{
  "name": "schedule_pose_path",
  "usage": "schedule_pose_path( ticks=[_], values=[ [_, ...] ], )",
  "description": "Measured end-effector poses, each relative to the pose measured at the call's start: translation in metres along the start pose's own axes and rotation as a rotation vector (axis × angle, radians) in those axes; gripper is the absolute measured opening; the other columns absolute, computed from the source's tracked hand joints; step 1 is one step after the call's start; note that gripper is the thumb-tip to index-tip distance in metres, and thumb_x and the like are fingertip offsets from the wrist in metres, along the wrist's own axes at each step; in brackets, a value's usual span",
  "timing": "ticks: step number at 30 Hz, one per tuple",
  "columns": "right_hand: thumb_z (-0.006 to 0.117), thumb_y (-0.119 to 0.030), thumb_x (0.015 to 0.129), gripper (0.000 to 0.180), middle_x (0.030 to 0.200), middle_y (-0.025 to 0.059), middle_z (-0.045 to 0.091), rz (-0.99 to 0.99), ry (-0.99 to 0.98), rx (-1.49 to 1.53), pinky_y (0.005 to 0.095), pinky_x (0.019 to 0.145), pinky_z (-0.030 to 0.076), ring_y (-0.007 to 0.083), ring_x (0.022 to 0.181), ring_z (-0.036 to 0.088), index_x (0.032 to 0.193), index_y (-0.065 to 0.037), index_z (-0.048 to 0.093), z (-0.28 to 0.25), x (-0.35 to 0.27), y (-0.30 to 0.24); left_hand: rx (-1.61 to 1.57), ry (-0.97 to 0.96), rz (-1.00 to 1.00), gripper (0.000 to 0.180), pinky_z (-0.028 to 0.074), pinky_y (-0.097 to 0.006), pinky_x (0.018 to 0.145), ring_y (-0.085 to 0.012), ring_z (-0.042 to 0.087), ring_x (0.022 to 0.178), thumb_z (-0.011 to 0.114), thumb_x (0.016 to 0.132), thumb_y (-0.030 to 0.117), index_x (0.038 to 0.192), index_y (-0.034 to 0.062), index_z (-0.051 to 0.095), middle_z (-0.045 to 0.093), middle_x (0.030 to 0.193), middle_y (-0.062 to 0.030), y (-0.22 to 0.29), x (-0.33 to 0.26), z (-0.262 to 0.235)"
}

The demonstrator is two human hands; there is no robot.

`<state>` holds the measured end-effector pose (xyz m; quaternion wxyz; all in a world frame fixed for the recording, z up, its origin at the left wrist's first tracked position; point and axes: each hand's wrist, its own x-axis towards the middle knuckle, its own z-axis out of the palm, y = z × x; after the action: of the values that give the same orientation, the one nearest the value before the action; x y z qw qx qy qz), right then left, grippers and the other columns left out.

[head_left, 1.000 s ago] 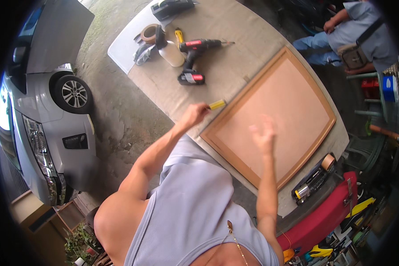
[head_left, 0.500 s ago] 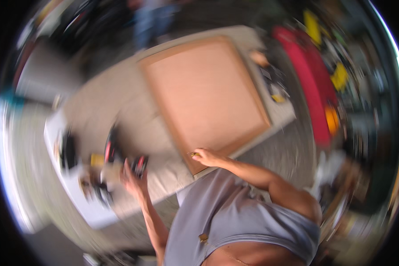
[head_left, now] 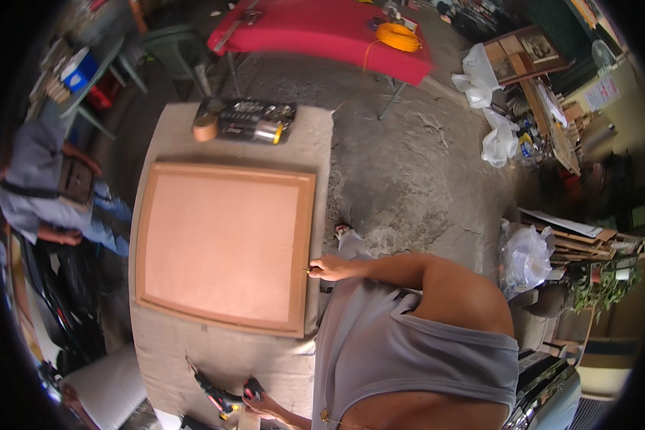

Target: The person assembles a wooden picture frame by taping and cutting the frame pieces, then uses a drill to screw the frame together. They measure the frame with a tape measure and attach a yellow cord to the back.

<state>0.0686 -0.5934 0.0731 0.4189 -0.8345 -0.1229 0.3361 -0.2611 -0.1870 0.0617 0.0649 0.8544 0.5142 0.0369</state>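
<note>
A wide panel, pinkish with a brown wooden frame round its edge, lies flat on the cloth-covered table. At the panel's right edge my right hand is closed in a pinch on a small brass-coloured piece, too small to name exactly. Beyond the panel's near edge, my left hand is closed round a black-and-red block. Beside it lies a black-and-red drill with a long thin bit; whether the block belongs to the drill, I cannot tell.
A roll of brown tape and a dark tool set sit at the table's far end. Farther off stands a red-covered table with a coiled orange cord. A person stands at the left. Plastic bags and wood lie right.
My view has swung to the right, so the panel and table now appear turned and farther left. My right hand stays at the panel's edge; my left hand stays by the black-and-red block.
</note>
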Motion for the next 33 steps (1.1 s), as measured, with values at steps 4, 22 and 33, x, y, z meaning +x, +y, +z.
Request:
schedule_pose_path(
  ticks=[4,22,33],
  values=[
    [0.055,-0.038,0.091,0.038,0.076,0.0185,0.063,0.046,0.082,0.093,0.0443,0.063,0.045,0.0361,0.072,0.062,0.094,-0.001,0.059,-0.082,-0.008,0.036,0.228,0.376,0.144,0.068,0.044,-0.049,0.085,-0.0353,0.052,0.103,0.077,0.067,0.021,0.129,0.0119,0.051,0.052,0.111,-0.0174,0.047,-0.009,0.001],
    [0.053,-0.035,0.09,0.044,0.084,0.0139,0.064,0.884,1.257,0.726,0.0362,0.051,0.048,0.0241,0.058,0.062,0.124,-0.008,0.055,-0.399,-0.214,0.463,-0.266,-1.22,1.015,0.049,0.049,-0.039,0.082,-0.0275,0.062,0.087,0.076,0.072,0.013,0.117,0.0034,0.058,0.063,0.094,-0.0135,0.848,-0.247,0.19],
    [0.048,-0.023,0.094,0.031,0.064,0.0062,0.051,0.983,1.116,1.593,0.0286,0.034,0.033,0.0152,0.043,0.046,0.122,-0.011,0.051,-0.551,-0.232,0.578,0.273,-1.1,1.316,0.059,0.044,-0.04,0.095,-0.0341,0.052,0.116,0.064,0.081,0.045,0.124,0.0065,0.056,0.056,0.127,-0.0176,1.227,-0.474,0.214]
  ],
)
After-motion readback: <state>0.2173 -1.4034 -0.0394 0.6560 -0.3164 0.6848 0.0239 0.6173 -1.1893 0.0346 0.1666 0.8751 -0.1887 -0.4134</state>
